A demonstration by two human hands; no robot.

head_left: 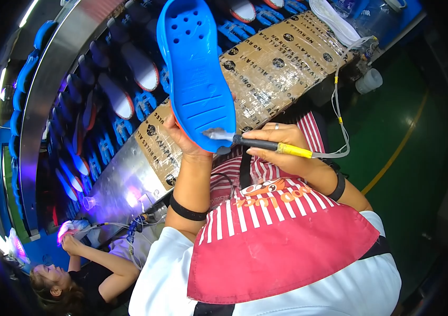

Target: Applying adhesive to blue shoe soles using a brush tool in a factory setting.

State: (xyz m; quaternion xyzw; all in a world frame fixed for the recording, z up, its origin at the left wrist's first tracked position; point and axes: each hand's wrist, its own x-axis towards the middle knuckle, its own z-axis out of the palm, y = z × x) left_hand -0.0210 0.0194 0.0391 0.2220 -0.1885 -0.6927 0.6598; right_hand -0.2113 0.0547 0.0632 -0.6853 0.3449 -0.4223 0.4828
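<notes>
My left hand [186, 141] grips a bright blue shoe sole [195, 79] at its heel end, thumb along the left edge, the other fingers mostly hidden beneath. The sole points away from me, with round holes near the toe and curved grooves toward the heel. In my right hand [289, 139] is a brush [261, 142] with a dark handle and yellow tape at its back end. Its pale bristles touch the inner face of the heel. From the taped end runs a clear hose [346, 131].
A cardboard-covered ledge [271, 68] lies in front of me, with rows of dark shoe parts [118, 97] and blue holders [145, 102] behind it. At the right end hangs a translucent cup [370, 80]. Another person [97, 271] works at the lower left.
</notes>
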